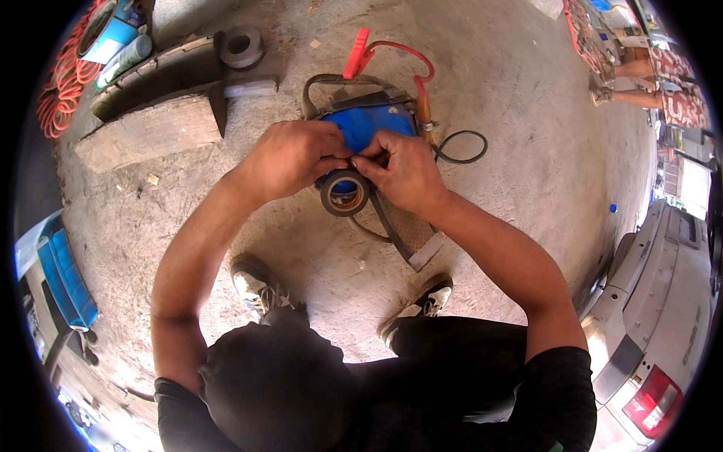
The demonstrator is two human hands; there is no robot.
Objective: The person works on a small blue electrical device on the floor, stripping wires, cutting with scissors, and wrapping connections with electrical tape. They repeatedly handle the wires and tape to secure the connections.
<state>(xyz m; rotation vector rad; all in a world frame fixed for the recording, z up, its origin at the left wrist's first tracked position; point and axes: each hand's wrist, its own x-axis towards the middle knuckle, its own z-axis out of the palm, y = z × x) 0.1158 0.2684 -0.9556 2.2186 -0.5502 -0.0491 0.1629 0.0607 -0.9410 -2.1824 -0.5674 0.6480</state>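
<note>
My left hand (301, 154) and my right hand (399, 169) meet over a blue box-like device (361, 120), thumbs and fingers pinched close together around something small and dark that I cannot make out. A roll of dark tape (328, 194) with a brown core sits just below my fingertips. Dark straps or cables (399, 241) run from under the roll toward my feet. At the top of the device, a red clamp (356, 53) with a red lead lies beside a black handle or strap (324, 79). A black looped cable (471, 160) lies to its right.
On the concrete floor (527, 188) are wooden boards (151, 132), a dark ring (241, 47), a blue bucket (107, 34) and a coiled orange hose (64, 98). A blue plastic object (64, 271) is left, a vehicle (644, 301) right. Another person's legs (633, 98) show top right.
</note>
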